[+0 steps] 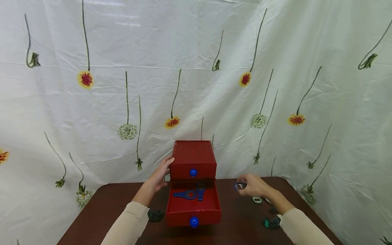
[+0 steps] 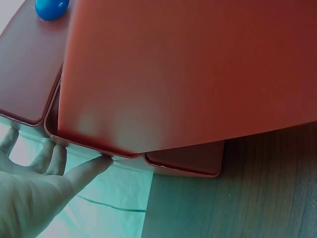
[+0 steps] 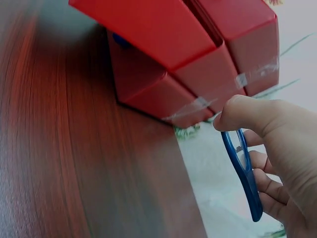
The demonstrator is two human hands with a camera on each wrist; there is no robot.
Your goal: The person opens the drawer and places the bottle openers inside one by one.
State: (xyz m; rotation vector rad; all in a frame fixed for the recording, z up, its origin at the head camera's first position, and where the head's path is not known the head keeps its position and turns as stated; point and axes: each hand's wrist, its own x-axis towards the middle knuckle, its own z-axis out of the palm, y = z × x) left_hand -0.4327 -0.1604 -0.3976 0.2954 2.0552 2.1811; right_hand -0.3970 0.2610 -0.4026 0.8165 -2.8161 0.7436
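A red drawer cabinet (image 1: 193, 152) stands at the table's far side, its middle drawer (image 1: 193, 218) pulled out. Two blue bottle openers lie inside: one lengthwise to the left (image 1: 183, 195), the other turned toward the front (image 1: 200, 192). My left hand (image 1: 159, 174) rests against the cabinet's left side; in the left wrist view its extended fingertips (image 2: 105, 159) touch the side wall. Off to the right of the cabinet, my right hand (image 1: 252, 185) holds another blue bottle opener (image 3: 241, 171) above the table, thumb and fingers at its looped end.
Under my right forearm, a pale green-rimmed opener (image 1: 257, 200) lies on the brown table (image 1: 235, 228). Dark pieces show near both sleeves, one by the left (image 1: 155, 215) and one by the right (image 1: 271, 223). A flower-printed white curtain (image 1: 196, 95) hangs behind the table.
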